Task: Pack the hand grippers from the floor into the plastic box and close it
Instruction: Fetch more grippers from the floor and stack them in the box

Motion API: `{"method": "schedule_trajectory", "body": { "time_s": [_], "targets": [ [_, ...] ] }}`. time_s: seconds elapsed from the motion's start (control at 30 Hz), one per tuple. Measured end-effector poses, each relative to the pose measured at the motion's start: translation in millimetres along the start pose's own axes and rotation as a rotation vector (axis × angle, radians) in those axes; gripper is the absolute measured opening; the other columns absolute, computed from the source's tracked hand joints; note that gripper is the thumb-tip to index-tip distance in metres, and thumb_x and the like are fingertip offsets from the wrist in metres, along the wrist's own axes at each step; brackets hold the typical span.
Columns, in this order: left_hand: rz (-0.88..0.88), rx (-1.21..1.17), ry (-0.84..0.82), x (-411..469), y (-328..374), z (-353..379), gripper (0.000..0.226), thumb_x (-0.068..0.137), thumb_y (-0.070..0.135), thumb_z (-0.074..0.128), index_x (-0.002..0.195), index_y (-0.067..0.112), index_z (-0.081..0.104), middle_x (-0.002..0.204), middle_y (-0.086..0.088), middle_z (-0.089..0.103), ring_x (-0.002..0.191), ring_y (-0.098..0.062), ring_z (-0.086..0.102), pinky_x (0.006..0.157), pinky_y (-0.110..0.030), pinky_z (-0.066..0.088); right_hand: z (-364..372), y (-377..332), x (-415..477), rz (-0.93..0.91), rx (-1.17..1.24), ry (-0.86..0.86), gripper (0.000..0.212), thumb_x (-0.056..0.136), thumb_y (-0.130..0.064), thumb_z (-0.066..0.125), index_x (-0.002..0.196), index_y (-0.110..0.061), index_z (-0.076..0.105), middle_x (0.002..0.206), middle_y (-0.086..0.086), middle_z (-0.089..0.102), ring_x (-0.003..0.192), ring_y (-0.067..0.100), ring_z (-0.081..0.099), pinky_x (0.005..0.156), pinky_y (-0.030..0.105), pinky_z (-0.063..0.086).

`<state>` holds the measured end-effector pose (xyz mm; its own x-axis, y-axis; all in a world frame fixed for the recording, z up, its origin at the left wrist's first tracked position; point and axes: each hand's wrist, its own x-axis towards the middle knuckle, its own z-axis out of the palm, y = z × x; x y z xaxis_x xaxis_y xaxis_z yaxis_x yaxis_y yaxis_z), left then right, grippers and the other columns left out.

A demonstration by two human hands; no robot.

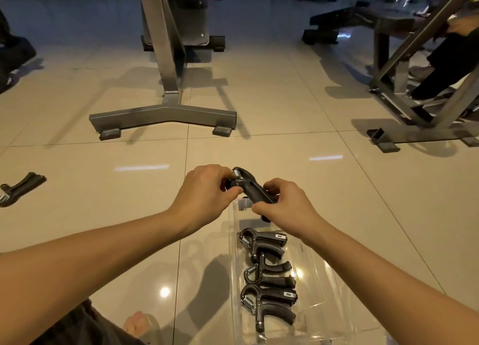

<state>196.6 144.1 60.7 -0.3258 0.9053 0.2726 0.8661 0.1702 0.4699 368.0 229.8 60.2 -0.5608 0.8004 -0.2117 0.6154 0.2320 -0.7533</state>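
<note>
At frame centre we hold a black hand gripper (250, 186) over the clear plastic box (321, 272), left hand (207, 186) pinching its spring end, right hand (282, 204) curled on the handles: rigid, probably light, best taken by those handles.

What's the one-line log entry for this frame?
phase: packing | left hand: holds spring end of black hand gripper | right hand: holds handle end | clear plastic box: open, three packed grippers | floor gripper: unpacked
</note>
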Motion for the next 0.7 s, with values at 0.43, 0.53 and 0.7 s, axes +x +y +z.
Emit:
{"method": "schedule_trajectory", "body": {
  "time_s": [0.43,0.53,0.7],
  "targets": [
    [0.177,0.0,-0.093,15,-3,-3,0.023,0.097,0.039,0.061,0.112,0.022,0.066,0.1,0.004,0.072,0.089,-0.017,0.063,0.08,-0.036,0.05,-17,16,-2,-0.383,-0.352,0.097,0.029,0.096,-0.028,0.061,0.122,-0.019,0.068,0.113,-0.005,0.066,0.099,0.015,0.061,0.089,0.035,0.051],
    [0.081,-0.135,-0.109,17,-4,-4,0.022,0.095,0.038,0.065,0.11,0.022,0.07,0.098,0.007,0.074,0.093,-0.013,0.067,0.085,-0.038,0.054,-16,22,-6,-0.576,-0.715,0.162,0.045,0.088,-0.041,0.07,0.127,-0.018,0.064,0.128,0.0,0.061,0.116,0.022,0.055,0.103,0.041,0.045],
    [-0.042,-0.305,-0.144,21,-2,0,0.017,0.092,0.038,0.069,0.102,0.024,0.073,0.084,0.008,0.072,0.079,-0.009,0.068,0.076,-0.041,0.058,-10,27,-6,-0.634,-1.02,0.233,0.067,0.075,-0.052,0.078,0.128,-0.016,0.058,0.127,0.006,0.059,0.121,0.028,0.052,0.112,0.049,0.037]
  ]
}}
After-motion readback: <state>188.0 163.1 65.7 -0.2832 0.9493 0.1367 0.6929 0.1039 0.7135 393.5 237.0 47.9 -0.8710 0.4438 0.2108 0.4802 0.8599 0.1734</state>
